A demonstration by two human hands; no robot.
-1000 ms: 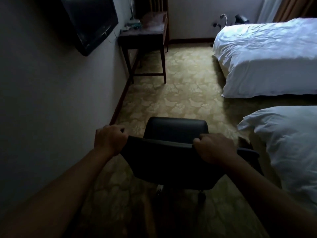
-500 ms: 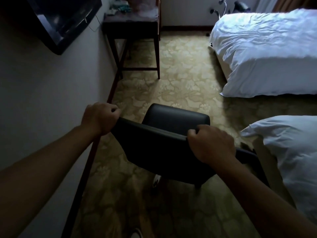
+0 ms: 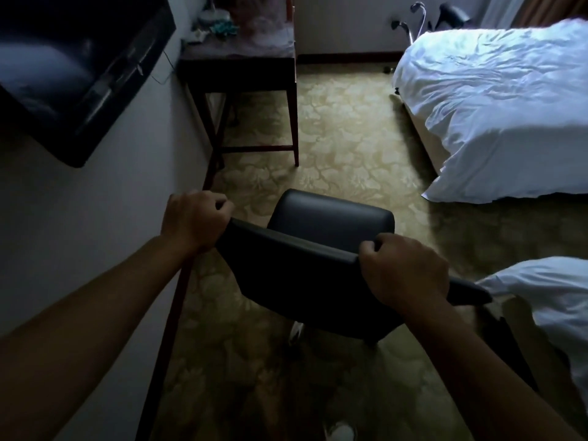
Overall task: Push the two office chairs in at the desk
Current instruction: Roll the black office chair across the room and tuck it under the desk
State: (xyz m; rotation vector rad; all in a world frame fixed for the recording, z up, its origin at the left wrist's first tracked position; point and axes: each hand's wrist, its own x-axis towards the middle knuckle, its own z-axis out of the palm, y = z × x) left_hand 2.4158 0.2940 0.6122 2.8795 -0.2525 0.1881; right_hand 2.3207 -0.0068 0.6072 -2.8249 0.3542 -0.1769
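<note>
A: Where is the chair seen?

B: It is seen in the lower middle of the frame, on the patterned carpet, with its dark seat turned toward the desk in the upper middle. The desk and the chair are kept well apart by bare carpet.

A: How are the 2 hands placed?

B: The left hand is closed over the left corner of the backrest top edge. The right hand is clamped on the same edge further right. Both fists are wrapped tight around the padding.

A: What else is shown?

B: A television is mounted on the wall at the upper left. A bed with white covers is seen at the upper right, and a 2nd bed at the lower right edge, just beside the chair's right armrest.
</note>
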